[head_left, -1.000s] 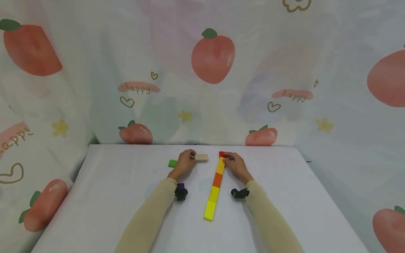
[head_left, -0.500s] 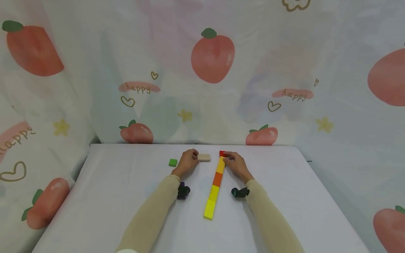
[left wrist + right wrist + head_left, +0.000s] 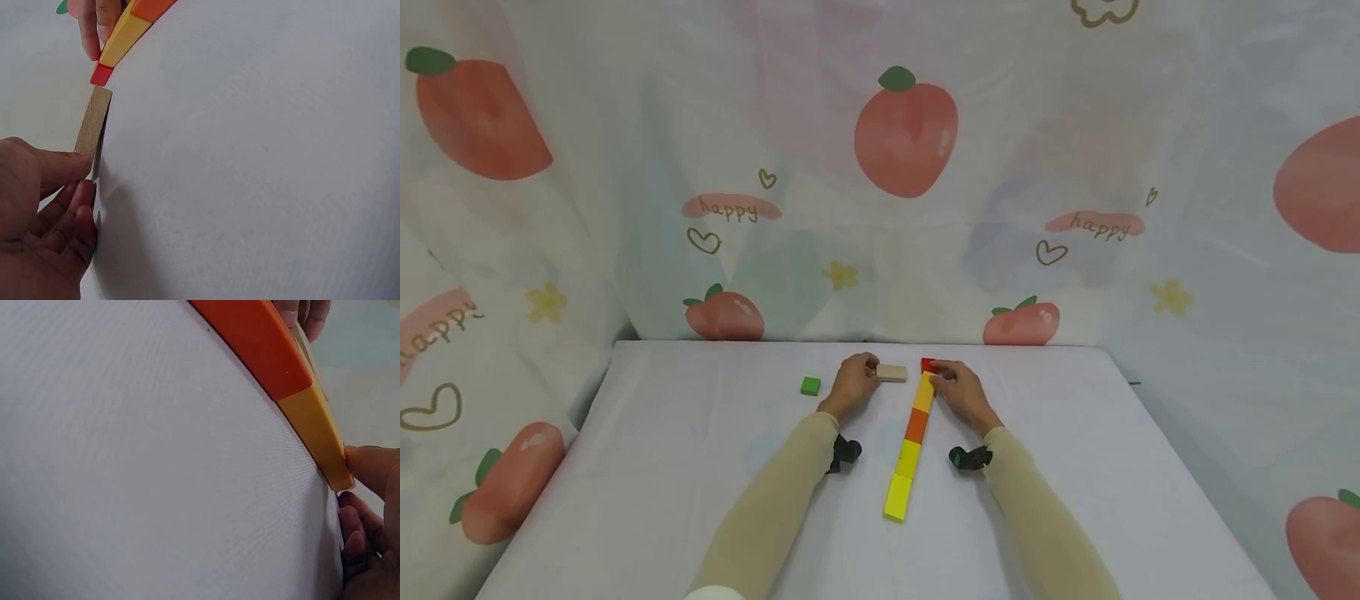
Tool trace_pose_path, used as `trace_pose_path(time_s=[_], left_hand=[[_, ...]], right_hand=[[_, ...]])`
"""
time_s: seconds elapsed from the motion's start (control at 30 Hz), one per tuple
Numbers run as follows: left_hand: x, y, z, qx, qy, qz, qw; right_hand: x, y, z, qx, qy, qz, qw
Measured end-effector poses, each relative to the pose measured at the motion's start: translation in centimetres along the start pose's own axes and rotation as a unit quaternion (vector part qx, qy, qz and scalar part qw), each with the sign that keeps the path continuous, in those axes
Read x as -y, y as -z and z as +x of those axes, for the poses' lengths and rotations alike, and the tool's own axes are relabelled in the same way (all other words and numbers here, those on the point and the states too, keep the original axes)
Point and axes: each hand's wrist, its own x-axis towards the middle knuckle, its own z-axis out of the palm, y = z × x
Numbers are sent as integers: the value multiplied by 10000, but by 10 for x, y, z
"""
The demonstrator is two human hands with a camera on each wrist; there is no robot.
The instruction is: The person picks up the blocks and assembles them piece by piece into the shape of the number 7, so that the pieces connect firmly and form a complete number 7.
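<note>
Fruit-printed cloth (image 3: pixel 906 137) hangs behind the white table (image 3: pixel 662 467) on my feed. Leftmost, toward the far side, lies a green block (image 3: pixel 810 386). Next, my left hand (image 3: pixel 852 383) pinches the left end of a wooden block (image 3: pixel 892 373), its free end toward a row: near yellow block (image 3: pixel 897 497), second yellow block (image 3: pixel 907 459), orange block (image 3: pixel 916 426), amber block (image 3: pixel 924 392), red block (image 3: pixel 927 364) farthest. My right hand (image 3: pixel 964 395) touches the row's far end; I cannot tell whether it grips.

Wood blk (image 3: pixel 892 373), L grip (image 3: pixel 852 384); red blk (image 3: pixel 927 364) abuts yel blk (image 3: pixel 922 393), at R grip (image 3: pixel 964 395).
</note>
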Motion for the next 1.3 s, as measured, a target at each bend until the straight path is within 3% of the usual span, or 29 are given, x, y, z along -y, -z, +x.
trace_pose_path(time_s=[0.13, 0.4, 0.77, 1.3], left_hand=[[-4, -4, 1, 8, 78, 74, 9999], [-11, -8, 1, -26, -86, 394, 9992], [-10, -17, 10, -5, 21, 559, 9984], [-17, -21, 9, -290, -28, 742, 9968]], right_hand=[[0, 0, 0, -24, 5, 21, 10000], [3, 0, -2, -31, 90, 15, 10000], [0, 0, -1, -43, 195, -34, 9998], [2, 4, -4, 0, 107, -3, 9999]])
